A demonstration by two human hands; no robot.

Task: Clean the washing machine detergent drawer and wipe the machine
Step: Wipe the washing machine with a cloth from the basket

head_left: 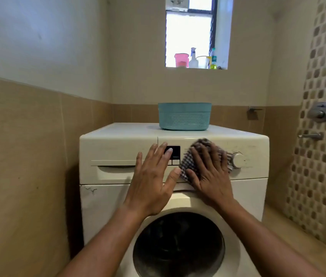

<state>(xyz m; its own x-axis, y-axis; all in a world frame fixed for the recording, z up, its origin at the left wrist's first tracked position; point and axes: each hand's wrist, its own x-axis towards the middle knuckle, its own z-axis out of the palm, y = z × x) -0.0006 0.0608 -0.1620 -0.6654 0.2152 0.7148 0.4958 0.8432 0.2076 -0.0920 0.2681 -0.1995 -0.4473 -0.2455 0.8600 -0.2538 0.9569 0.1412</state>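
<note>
Filling the middle of the frame, the white washing machine [106, 212] stands between tiled walls. At the left of its front panel the detergent drawer [114, 170] sits pushed in, flush with the panel. Just right of it the left hand [154, 180] is held flat before the panel, fingers straight and spread, holding nothing, fingertips over the dark display [175, 150]; whether it touches the panel cannot be told. Below the hands is the round dark door [178, 252], and at upper middle a teal basket [184, 116] stands on the machine's top. The right hand [210, 172] presses a checked cloth [189, 164] against the panel with straight, spread fingers. Just right of the cloth is the round dial [238, 159]. At the right edge, metal tap fittings [321, 112] stick out of the mosaic wall.
</note>
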